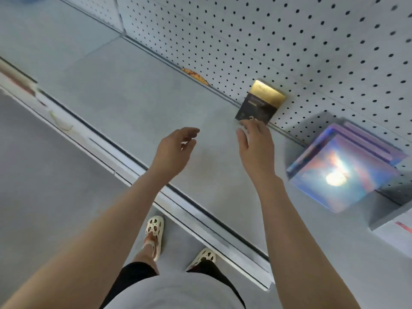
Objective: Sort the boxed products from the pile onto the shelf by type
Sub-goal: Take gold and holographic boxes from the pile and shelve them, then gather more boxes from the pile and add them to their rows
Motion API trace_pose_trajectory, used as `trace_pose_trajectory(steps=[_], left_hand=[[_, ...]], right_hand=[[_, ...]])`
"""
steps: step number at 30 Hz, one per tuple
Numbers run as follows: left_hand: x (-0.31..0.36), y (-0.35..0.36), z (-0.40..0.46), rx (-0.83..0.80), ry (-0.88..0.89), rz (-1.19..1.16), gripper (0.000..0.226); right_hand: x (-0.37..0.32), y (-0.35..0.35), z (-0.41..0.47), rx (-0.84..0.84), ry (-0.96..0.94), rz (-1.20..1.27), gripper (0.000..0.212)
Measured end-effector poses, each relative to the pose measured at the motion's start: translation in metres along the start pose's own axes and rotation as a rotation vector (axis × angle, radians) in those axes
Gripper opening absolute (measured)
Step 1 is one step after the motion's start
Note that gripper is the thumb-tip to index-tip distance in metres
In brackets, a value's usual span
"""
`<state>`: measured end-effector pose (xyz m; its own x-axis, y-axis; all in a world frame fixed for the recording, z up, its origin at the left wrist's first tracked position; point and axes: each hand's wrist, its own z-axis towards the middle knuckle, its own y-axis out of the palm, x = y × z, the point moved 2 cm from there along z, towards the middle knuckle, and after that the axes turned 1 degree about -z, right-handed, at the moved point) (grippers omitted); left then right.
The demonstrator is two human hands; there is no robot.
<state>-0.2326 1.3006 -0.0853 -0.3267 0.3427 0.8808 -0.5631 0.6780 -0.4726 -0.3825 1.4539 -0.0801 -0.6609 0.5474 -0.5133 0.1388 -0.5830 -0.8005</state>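
Note:
A black and gold box stands on the grey shelf, leaning against the pegboard back wall. My right hand reaches to the box's near edge with straight fingers, fingertips touching its lower corner. Over the shelf to the left of the box hovers my left hand, holding nothing, fingers loosely curled. A stack of shiny purple iridescent boxes lies on the shelf to the right, with a bright glare on the top one.
A small orange-yellow scrap lies at the seam where shelf meets pegboard. The shelf's front rail runs diagonally across the view. A price strip shows at the right edge. My feet in pale sandals stand on the grey floor below.

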Motion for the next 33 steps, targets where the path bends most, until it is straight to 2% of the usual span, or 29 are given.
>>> trace_pose_trajectory(steps=[4,8,12,20,26,33], left_hand=[[-0.026,-0.051,-0.048,0.135,-0.05,-0.021,0.027],[-0.066,-0.111,-0.083,0.259,-0.112,-0.046,0.027],[-0.115,-0.18,-0.115,0.314,-0.186,-0.034,0.027],[-0.214,-0.337,-0.158,0.432,-0.312,0.035,0.022],[-0.265,-0.426,-0.16,0.547,-0.434,0.037,0.022],[-0.328,-0.516,-0.103,0.595,-0.529,0.049,0.022]], right_hand=[[-0.048,0.029,-0.037,-0.164,-0.039,0.063,0.029],[-0.108,0.067,-0.062,-0.189,-0.16,0.108,0.026],[-0.179,0.118,-0.071,-0.216,-0.215,0.104,0.024],[-0.333,0.242,-0.082,-0.396,-0.31,0.149,0.027],[-0.432,0.327,-0.071,-0.559,-0.453,0.137,0.025],[-0.519,0.418,-0.001,-0.606,-0.496,0.179,0.025]])
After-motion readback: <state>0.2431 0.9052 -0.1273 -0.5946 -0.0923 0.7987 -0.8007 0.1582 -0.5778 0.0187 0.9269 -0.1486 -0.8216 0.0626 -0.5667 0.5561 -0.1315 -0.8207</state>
